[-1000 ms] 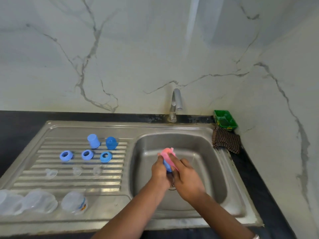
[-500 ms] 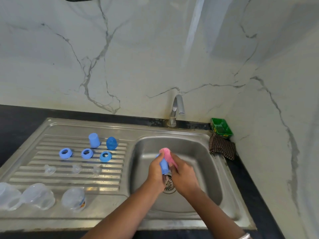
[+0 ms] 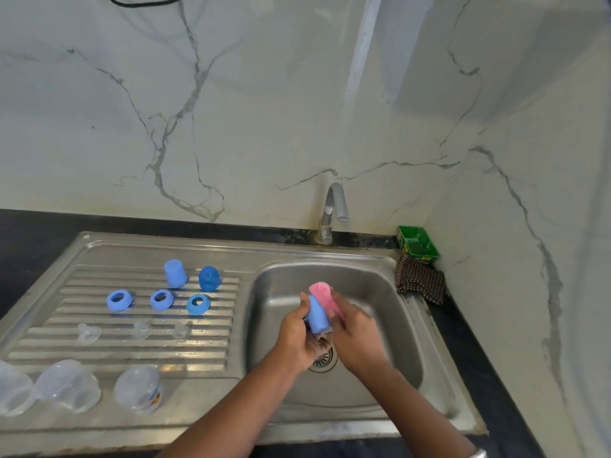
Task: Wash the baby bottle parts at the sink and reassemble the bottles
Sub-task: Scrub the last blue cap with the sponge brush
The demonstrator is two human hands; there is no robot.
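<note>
Over the sink basin (image 3: pixel 390 292), my left hand (image 3: pixel 296 338) grips a light-blue bottle cap (image 3: pixel 318 317). My right hand (image 3: pixel 355 338) holds a pink sponge (image 3: pixel 324 297) pressed against that cap. On the draining board (image 3: pixel 49 325) stand two more blue caps (image 3: pixel 175 273) (image 3: pixel 209 278), three blue collar rings (image 3: pixel 119 300) (image 3: pixel 161 299) (image 3: pixel 198 304) and three clear teats (image 3: pixel 88 332) (image 3: pixel 141 329) (image 3: pixel 181 331). Three clear bottles (image 3: pixel 67 385) (image 3: pixel 139 390) (image 3: pixel 13 390) lie at the board's front left.
The tap (image 3: pixel 332 209) rises behind the basin with no water visible. A green box (image 3: pixel 418 244) and a checked cloth (image 3: pixel 420 282) sit in the back right corner. Marble walls close the back and right. The drain (image 3: pixel 322 358) lies under my hands.
The pink sponge has shifted along the blue cap between my hands, which stay over the drain. The camera has tilted slightly, so the scene sits lower in view.
</note>
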